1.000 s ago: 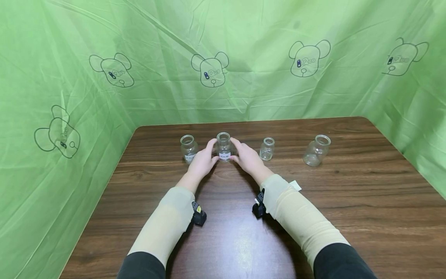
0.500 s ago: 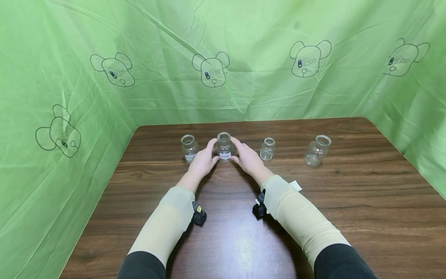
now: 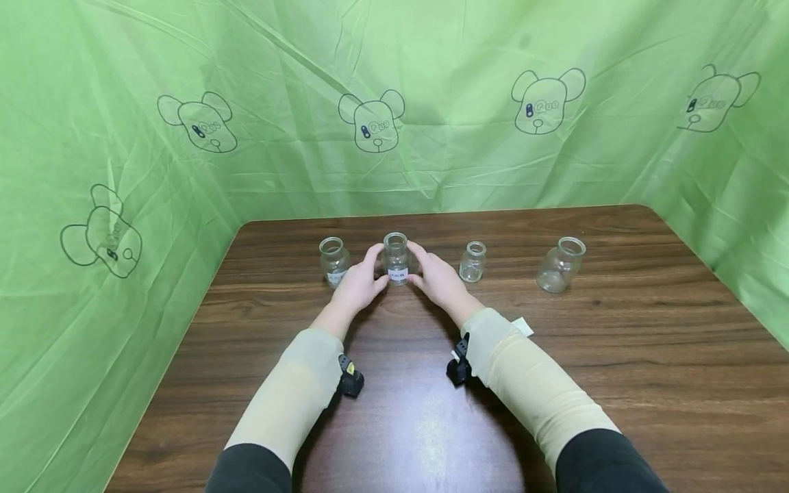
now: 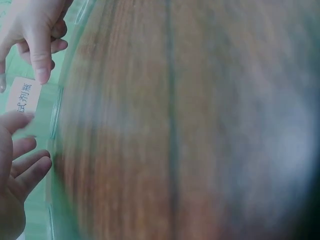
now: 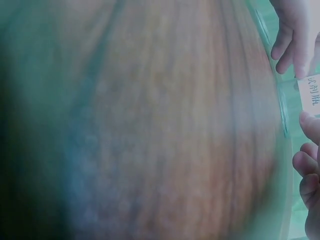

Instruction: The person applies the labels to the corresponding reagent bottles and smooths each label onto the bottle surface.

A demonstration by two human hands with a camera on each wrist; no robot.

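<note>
A: Held jar point(image 3: 396, 259)?
B: Upright on the tabletop point(image 3: 397, 424), between left hand point(image 3: 357, 284) and right hand point(image 3: 440, 279); each hand's thumb and fingers clamped on its own side.
A: Hard to see?
B: Mouth's cut off in both wrist views, left thumb covers the label's point(image 4: 24, 95) edge, tabletop blurry there.

Screened-off booth, cartoon-printed green sheeting point(image 3: 444, 171), wood-grain table point(image 3: 647, 342)
</note>
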